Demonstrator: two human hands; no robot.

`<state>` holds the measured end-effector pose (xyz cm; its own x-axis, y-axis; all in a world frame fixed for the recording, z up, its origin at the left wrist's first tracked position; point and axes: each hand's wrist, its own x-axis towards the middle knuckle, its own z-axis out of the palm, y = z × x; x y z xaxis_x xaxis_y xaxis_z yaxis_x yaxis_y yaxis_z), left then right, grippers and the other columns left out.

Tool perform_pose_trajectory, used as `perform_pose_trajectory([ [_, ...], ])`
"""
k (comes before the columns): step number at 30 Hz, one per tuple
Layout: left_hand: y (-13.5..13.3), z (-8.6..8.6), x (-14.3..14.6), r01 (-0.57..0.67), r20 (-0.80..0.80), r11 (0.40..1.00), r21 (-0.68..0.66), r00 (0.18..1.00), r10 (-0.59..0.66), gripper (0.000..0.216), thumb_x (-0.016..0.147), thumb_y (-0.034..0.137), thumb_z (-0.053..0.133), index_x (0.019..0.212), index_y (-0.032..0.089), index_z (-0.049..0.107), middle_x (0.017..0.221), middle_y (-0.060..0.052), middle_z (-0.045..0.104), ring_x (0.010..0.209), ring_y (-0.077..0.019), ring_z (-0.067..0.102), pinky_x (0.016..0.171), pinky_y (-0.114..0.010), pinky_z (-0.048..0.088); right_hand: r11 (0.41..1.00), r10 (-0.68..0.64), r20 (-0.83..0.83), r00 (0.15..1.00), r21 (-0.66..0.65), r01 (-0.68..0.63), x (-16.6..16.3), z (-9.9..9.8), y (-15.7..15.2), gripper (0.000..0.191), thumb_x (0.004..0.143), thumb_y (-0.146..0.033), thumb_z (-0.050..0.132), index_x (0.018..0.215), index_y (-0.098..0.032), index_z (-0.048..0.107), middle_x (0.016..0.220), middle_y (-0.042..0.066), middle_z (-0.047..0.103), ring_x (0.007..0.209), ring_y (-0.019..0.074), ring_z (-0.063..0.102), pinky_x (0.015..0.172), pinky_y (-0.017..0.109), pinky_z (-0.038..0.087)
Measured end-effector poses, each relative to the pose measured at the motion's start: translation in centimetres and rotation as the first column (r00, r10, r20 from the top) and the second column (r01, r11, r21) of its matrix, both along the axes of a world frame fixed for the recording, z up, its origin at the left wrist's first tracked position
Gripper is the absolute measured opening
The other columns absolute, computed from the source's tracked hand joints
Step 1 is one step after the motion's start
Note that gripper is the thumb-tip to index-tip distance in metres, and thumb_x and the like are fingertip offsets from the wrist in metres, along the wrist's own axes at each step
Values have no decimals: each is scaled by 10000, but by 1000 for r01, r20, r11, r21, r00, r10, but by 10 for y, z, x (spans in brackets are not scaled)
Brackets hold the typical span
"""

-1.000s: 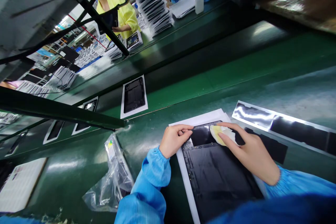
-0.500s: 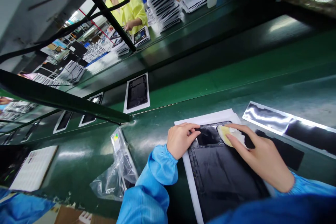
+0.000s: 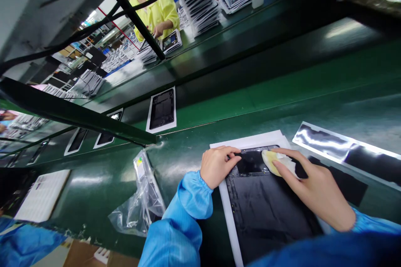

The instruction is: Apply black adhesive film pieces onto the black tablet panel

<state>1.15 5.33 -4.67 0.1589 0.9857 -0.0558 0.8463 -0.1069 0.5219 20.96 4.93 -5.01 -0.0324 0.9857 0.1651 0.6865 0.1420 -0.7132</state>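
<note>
Wiping is under way: the right hand (image 3: 316, 190) presses a yellowish cloth (image 3: 275, 162) under flat fingers onto the top end of the dark panel (image 3: 266, 208), which lies on a white sheet (image 3: 247, 139). The left hand (image 3: 217, 164), fingers curled, pins the panel's corner. The next stroke probably needs steady pressure.

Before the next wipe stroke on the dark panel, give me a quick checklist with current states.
1. Left hand steadies the flat black rectangular panel at its far left corner: ok.
2. Right hand presses the pale yellow cloth pad on the panel's far end: ok.
3. Panel sits on the white backing sheet: ok.
4. Crumpled clear plastic bag lies apart from the panel, to the left: ok.
5. Panel surface free of smudges: cannot tell.
</note>
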Motion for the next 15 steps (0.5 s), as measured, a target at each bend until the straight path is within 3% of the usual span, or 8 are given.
perform_pose_trajectory([
  [5,0,1,1,16,-70,1000,-8,997,-17,138,763,331,582,897,334,614,728,121,637,574,-66,556,583,-187,406,1000,-3,8,1000,-15,3,0,1,0,349,621,-469,342,824,-260,534,436,-51,592,153,52,286,313,215,327],
  [10,-4,3,4,29,-133,1000,11,991,-27,137,787,335,559,919,342,596,753,119,634,591,-74,560,566,-199,398,1000,0,-2,1000,-8,0,0,2,1,332,618,-462,346,813,-263,527,588,-15,652,165,42,306,329,221,344],
  [15,-4,3,6,98,-213,994,50,973,-85,141,811,334,540,950,328,563,743,103,628,669,-100,565,571,-211,409,1000,4,2,1000,-5,-4,1,0,0,294,616,-445,362,815,-288,511,470,-51,606,163,65,322,314,229,336],
])
